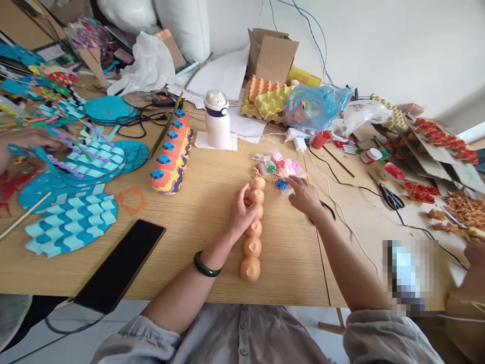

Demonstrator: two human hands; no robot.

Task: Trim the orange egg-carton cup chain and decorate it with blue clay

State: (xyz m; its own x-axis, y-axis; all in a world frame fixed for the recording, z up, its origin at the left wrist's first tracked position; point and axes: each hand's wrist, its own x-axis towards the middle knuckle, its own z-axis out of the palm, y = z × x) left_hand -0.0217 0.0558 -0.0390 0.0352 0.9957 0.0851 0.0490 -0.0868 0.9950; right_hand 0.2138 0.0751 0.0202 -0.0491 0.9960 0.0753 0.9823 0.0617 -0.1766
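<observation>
An orange egg-carton strip (252, 247) of several rounded bumps, each with a small dent, lies lengthwise in front of me. My left hand (242, 212) grips it near its upper half, with thumb and fingers on its sides. Past its far end are orange shreds (258, 173). Small packets of coloured clay lie beyond and to the right, among them a pink packet (293, 167) and a blue lump (281, 184). Over these packets hovers my right hand (305, 196), fingers apart and holding nothing; I cannot tell whether its fingertips touch the pink packet.
A painted caterpillar-like carton strip (170, 156) and a white bottle (217, 121) stand farther back. A black phone (121, 265) lies at left, near blue paper fish shapes (71, 220). Scissors (392, 194) and cables lie right. Other people's hands (34, 139) show at both edges.
</observation>
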